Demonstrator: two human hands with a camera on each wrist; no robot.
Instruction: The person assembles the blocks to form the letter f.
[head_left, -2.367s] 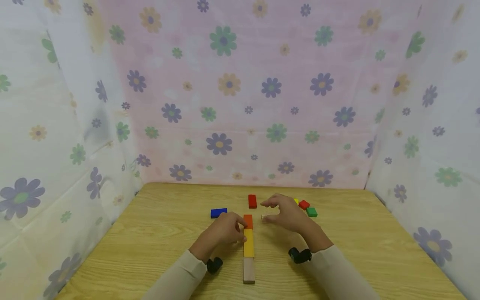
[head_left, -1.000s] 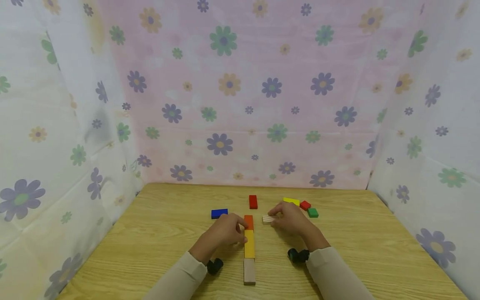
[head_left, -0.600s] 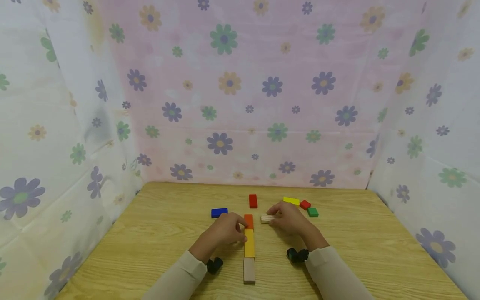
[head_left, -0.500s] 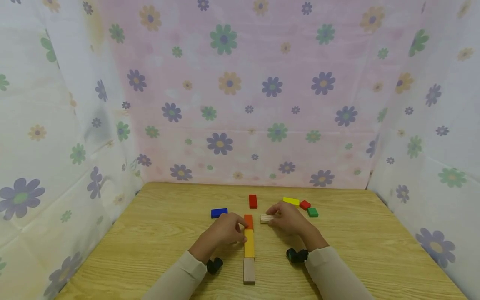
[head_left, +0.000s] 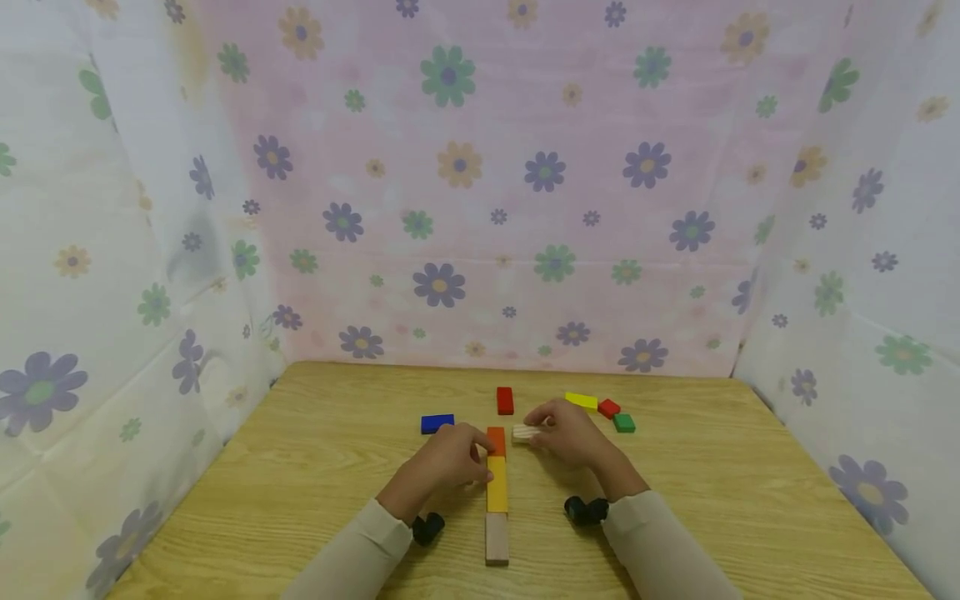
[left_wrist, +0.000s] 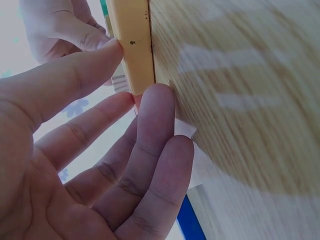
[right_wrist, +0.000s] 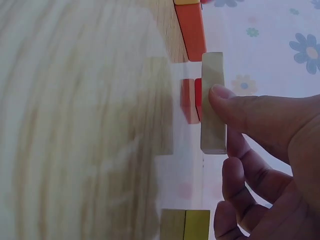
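On the tabletop a row of blocks runs away from me: a plain wooden block (head_left: 497, 537) nearest, a yellow block (head_left: 497, 483) in the middle, an orange block (head_left: 496, 440) at the far end. My left hand (head_left: 448, 458) rests against the row's left side. Its thumb tip (left_wrist: 114, 49) touches the yellow block and its index fingertip the orange one; its other fingers curve below. Between thumb and fingers, my right hand (head_left: 570, 435) pinches a second plain wooden block (right_wrist: 213, 112). That block lies crosswise, slightly above the table, just right of the orange block and apart from it.
Behind the row lies a red block (head_left: 505, 401). A blue block (head_left: 437, 423) sits beyond my left hand, partly covered by it. To the right are a long yellow block (head_left: 581, 402), a small red block (head_left: 609, 408) and a green block (head_left: 624, 422). Flowered cloth (head_left: 480, 250) encloses the table.
My right hand, earlier spread around the second plain wooden block, has closed on it and carried it left toward the orange block. My left hand has stayed against the row.
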